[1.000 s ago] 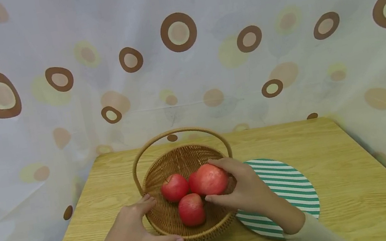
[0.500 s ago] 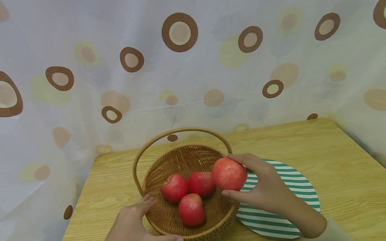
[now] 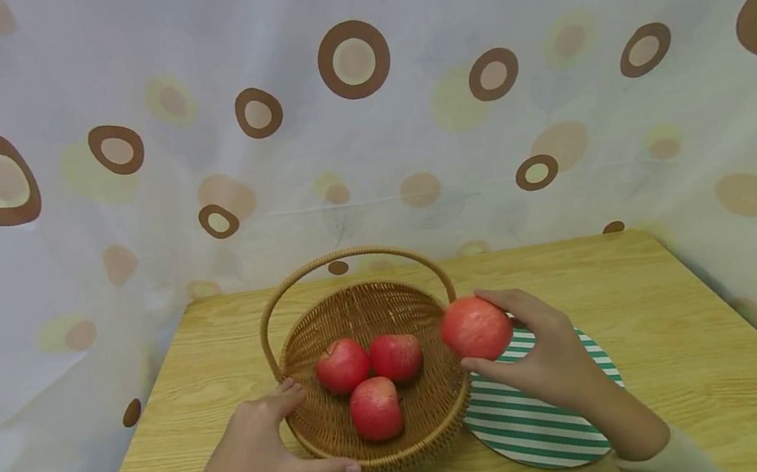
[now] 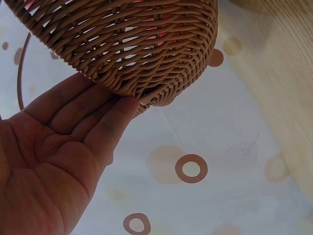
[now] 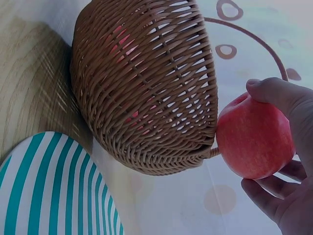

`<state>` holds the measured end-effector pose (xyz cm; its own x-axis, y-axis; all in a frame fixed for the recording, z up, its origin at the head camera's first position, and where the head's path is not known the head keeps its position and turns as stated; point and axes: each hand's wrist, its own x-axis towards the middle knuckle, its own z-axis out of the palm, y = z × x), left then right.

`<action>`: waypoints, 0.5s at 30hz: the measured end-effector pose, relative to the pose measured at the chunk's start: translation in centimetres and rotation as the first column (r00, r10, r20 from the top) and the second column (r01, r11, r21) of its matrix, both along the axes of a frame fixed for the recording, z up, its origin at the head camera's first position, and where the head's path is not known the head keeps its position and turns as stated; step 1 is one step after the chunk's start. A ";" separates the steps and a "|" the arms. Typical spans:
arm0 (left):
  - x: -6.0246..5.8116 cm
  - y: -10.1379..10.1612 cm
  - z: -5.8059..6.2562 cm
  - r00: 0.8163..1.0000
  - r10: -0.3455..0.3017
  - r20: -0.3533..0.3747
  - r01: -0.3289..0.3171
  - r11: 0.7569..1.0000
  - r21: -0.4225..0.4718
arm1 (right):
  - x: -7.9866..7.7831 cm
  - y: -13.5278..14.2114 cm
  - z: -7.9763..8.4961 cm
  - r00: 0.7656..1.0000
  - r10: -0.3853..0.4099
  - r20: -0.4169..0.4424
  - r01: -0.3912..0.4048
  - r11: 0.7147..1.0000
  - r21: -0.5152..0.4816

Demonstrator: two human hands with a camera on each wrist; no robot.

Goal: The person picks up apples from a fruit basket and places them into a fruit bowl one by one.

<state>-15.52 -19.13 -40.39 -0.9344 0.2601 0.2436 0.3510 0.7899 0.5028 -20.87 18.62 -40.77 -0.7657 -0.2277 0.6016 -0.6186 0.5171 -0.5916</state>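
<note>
A wicker basket (image 3: 328, 432) with a tall arched handle stands on the table, holding a few red apples (image 3: 376, 410) inside. My left hand (image 3: 254, 462) rests against its near left rim, thumb along the front, fingers at the left side. In the left wrist view, the fingers (image 4: 73, 105) look nearly straight as they touch the wicker. My right hand (image 3: 549, 353) grips another red apple (image 3: 477, 328) just beyond the basket's right rim, above a round striped mat (image 3: 528, 431). The right wrist view shows this apple (image 5: 254, 137) between thumb and fingers, close to the rim.
The green-and-white mat lies right of the basket, partly beneath my right hand and forearm. The wooden table (image 3: 704, 366) extends further right and left. A patterned curtain (image 3: 364, 147) hangs behind it and along both sides.
My right hand has lifted an apple out of the basket and carried it right, past the rim and over the mat. My left hand and the basket have stayed in place.
</note>
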 end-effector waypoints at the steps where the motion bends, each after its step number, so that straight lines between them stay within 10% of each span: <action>1: 0.0 0.0 0.0 1.000 0.000 0.000 0.000 1.000 0.000 | 0.0 0.1 0.0 1.000 -0.001 -0.003 0.001 1.000 -0.001; 15: 0.1 0.1 -0.1 1.000 0.008 -0.017 -0.008 1.000 -0.015 | -1.2 1.7 -1.2 0.996 -0.076 -0.044 0.077 0.997 0.032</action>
